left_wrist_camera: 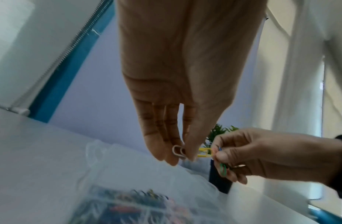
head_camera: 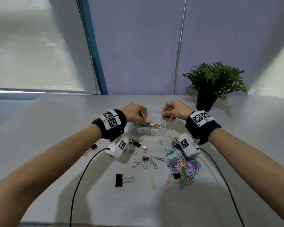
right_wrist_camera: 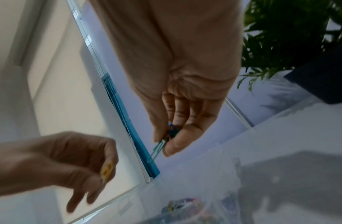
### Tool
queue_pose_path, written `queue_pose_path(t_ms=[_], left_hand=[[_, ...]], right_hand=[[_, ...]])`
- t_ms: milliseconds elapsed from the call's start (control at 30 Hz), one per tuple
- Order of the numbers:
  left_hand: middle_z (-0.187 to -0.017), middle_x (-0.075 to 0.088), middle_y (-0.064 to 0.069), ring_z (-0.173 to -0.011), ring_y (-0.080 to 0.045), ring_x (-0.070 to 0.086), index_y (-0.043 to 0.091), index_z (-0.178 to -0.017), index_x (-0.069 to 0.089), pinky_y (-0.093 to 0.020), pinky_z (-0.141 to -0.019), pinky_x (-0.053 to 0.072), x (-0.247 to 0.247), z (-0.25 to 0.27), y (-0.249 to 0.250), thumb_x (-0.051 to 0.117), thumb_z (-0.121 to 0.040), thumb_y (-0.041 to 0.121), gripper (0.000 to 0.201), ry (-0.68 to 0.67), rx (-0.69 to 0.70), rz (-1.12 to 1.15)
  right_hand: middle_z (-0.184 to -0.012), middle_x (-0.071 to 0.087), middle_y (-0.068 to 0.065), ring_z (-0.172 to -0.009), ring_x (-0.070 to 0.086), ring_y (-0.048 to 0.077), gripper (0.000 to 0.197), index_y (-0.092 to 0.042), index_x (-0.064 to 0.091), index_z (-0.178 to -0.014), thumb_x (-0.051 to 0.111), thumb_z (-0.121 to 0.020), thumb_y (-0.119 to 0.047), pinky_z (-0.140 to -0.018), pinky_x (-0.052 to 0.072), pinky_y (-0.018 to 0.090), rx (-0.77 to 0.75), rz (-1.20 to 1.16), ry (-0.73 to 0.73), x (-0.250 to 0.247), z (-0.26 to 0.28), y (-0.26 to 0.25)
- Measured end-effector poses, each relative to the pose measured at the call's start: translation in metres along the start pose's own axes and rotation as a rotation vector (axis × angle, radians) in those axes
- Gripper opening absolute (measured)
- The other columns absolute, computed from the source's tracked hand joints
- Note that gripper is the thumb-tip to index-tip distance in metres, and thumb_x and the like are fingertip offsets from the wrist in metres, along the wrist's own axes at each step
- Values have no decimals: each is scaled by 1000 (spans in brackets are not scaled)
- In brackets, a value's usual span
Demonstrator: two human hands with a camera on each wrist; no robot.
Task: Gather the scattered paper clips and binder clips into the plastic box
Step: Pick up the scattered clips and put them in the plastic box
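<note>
Plastic box [head_camera: 147, 130]: a clear, shallow, rectangular container with rounded corners, standing on the grey bench [head_camera: 236, 161] and already heaped with paper clips in mixed colours. Nearer the person lie the loose items: a dense pile of coloured paper clips [head_camera: 181, 167] toward the right, and scattered binder clips, among them a large black binder clip [head_camera: 121, 180] lying alone at the near edge of the scatter.

Both hands are raised over the box. The left hand [head_camera: 134, 113] is above its left end, fingers drawn together in a narrow pinch on a white paper clip [left_wrist_camera: 178, 152] and a yellow paper clip [left_wrist_camera: 203, 152]. The right hand [head_camera: 175, 110] is above the right end, thumb and fingers closed on a small bunch of clips [head_camera: 166, 118] that hang below the fingertips. The two hands are near each other but apart.

The head view alone shows the layout of box, pile and scatter, and a potted plant [head_camera: 213, 82] at the far right of the bench. The left wrist view resolves the white and yellow clips in the pinch, and shows green and blue clips in the right hand; the box below is blurred. The right wrist view shows a teal clip [right_wrist_camera: 156, 150] protruding from the right hand's grip, with darker clips behind it.
</note>
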State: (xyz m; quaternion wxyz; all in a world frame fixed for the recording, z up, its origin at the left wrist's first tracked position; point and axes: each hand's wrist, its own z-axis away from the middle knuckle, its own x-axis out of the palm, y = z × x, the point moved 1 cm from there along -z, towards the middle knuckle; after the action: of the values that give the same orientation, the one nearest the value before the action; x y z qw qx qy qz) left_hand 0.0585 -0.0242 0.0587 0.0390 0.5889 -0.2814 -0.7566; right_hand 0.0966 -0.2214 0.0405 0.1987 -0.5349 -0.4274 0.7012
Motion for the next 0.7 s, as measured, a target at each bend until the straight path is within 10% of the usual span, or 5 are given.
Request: queue_pose_path(t_ms=[200, 300, 500, 700], left_hand=[[-89, 66, -19, -59, -12, 59, 0, -94, 64, -7, -49, 49, 0, -29, -18, 57, -85, -4, 12, 86, -100, -5], [-107, 69, -17, -88, -23, 66, -1, -104, 66, -15, -71, 49, 10, -29, -17, 53, -86, -5, 23, 53, -109, -71], [-102, 71, -7, -85, -12, 62, 6, -102, 67, -18, -80, 44, 28, 4, 9, 53, -85, -5, 25, 71, 120, -155], [-104, 68, -9, -84, -23, 61, 6, -104, 66, -29, -72, 52, 77, 27, 22, 68, -81, 27, 31, -256, 57, -376]], right_hand=[[-80, 64, 12, -64, 63, 18, 3, -2, 61, -88, 62, -86, -5, -64, 56, 22, 49, 47, -15, 33, -27, 0], [-91, 62, 9, -80, 60, 20, 17, 0, 64, -102, 61, -87, -8, -79, 53, 29, 1, 288, -101, 32, -20, -8], [-82, 64, 4, -60, 51, 5, 12, -7, 66, -92, 55, -86, -6, -53, 39, 7, -153, 559, -148, 21, 33, -18], [-95, 62, 7, -88, 56, 23, 31, -10, 60, -91, 63, -82, -40, -70, 44, 35, -78, 833, -340, 62, 78, -9]])
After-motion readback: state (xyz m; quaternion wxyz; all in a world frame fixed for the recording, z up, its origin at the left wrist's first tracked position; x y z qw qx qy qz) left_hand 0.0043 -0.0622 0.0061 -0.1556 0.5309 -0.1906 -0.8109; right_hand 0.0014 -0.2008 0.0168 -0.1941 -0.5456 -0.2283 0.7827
